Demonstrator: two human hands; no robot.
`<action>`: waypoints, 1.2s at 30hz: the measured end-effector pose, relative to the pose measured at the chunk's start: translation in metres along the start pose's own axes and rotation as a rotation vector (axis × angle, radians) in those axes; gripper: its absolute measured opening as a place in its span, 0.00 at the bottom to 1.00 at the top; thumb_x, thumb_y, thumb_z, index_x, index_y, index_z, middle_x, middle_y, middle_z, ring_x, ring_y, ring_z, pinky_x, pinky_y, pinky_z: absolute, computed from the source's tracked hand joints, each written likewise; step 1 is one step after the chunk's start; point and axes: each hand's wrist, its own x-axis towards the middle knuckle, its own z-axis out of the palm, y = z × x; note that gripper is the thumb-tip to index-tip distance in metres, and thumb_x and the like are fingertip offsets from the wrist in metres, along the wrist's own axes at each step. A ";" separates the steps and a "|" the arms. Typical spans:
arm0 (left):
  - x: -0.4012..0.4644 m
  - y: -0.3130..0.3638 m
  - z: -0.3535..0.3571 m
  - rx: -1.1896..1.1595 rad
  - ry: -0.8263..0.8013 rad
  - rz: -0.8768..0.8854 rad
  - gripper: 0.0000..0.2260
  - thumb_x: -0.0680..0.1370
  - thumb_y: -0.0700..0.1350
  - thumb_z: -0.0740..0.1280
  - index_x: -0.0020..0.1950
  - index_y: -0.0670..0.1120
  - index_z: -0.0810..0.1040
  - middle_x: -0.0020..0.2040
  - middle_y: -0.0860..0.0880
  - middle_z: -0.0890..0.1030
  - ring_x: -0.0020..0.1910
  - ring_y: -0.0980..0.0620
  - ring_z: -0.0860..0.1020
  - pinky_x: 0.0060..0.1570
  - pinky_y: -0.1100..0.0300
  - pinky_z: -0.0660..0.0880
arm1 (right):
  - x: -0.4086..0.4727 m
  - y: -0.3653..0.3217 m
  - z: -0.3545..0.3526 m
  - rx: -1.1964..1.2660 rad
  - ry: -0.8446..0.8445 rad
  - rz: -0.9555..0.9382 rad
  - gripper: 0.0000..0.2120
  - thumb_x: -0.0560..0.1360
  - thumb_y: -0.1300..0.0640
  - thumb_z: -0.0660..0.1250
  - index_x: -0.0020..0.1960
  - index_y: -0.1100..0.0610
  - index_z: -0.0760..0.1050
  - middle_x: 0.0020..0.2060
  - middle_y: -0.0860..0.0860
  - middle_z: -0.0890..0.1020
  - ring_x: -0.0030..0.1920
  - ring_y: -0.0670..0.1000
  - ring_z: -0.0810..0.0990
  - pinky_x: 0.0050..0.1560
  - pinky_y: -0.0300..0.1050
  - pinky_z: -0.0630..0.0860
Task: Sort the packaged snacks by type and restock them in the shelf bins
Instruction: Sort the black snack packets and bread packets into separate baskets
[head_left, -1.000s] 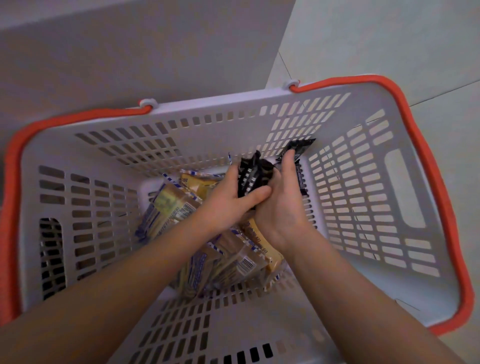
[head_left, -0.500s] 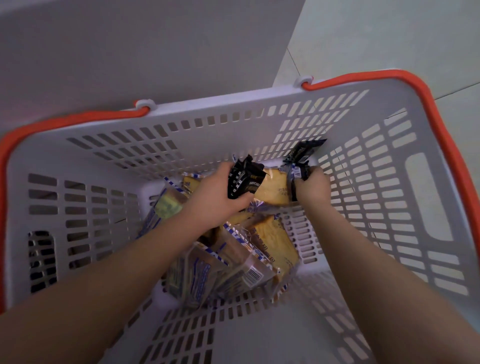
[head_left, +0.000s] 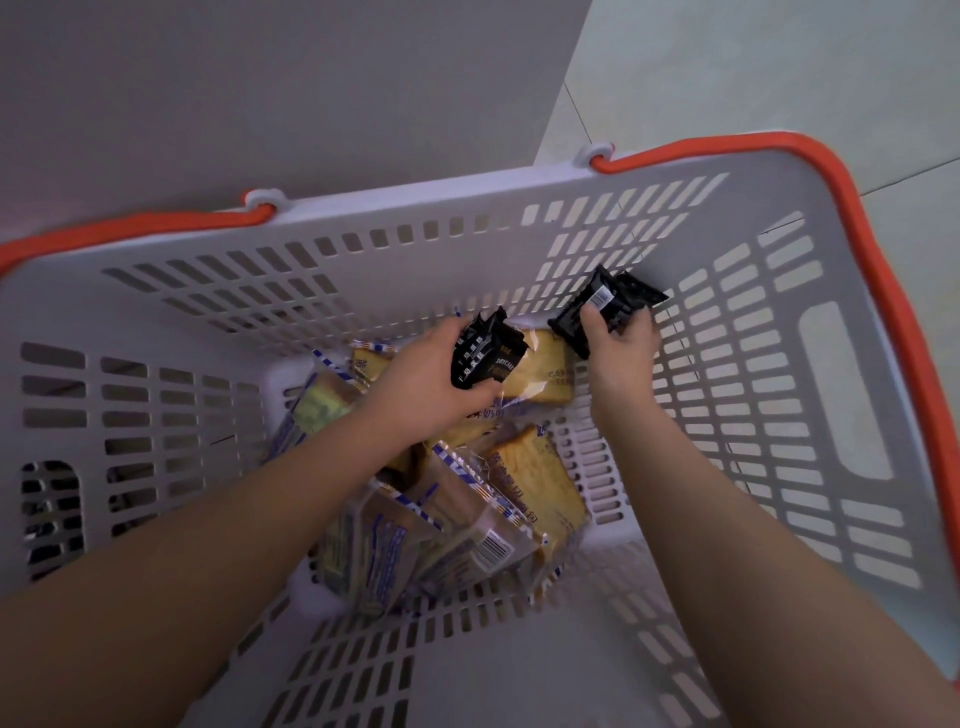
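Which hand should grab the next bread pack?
Probably left. The left hand holds black packets right above the bread packs; the right hand grips black packets nearer the basket wall.

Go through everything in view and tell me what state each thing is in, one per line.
left hand: grips black snack packets
right hand: grips a black packet
bread packs: sealed, piled loose on the basket floor
basket: open-topped, orange handles folded down on the rim
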 end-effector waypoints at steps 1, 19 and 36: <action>0.000 0.000 0.000 -0.008 0.002 -0.002 0.28 0.70 0.50 0.71 0.67 0.47 0.67 0.54 0.50 0.78 0.46 0.55 0.74 0.39 0.65 0.67 | 0.002 0.000 0.006 0.012 0.047 0.038 0.17 0.76 0.55 0.66 0.62 0.59 0.68 0.68 0.55 0.62 0.62 0.52 0.71 0.67 0.46 0.67; -0.054 -0.011 -0.044 -0.521 0.186 -0.250 0.17 0.72 0.51 0.69 0.58 0.53 0.69 0.48 0.58 0.79 0.46 0.59 0.78 0.43 0.62 0.73 | -0.066 -0.040 -0.007 -0.019 -0.019 -0.172 0.21 0.77 0.52 0.64 0.66 0.56 0.62 0.58 0.50 0.77 0.59 0.49 0.76 0.59 0.40 0.72; -0.306 -0.067 -0.181 -0.477 0.632 -0.210 0.08 0.74 0.52 0.68 0.49 0.61 0.71 0.44 0.64 0.77 0.44 0.62 0.77 0.41 0.63 0.69 | -0.340 -0.141 0.095 -0.405 -1.025 -0.079 0.05 0.76 0.63 0.62 0.48 0.54 0.73 0.50 0.57 0.81 0.49 0.56 0.82 0.51 0.50 0.78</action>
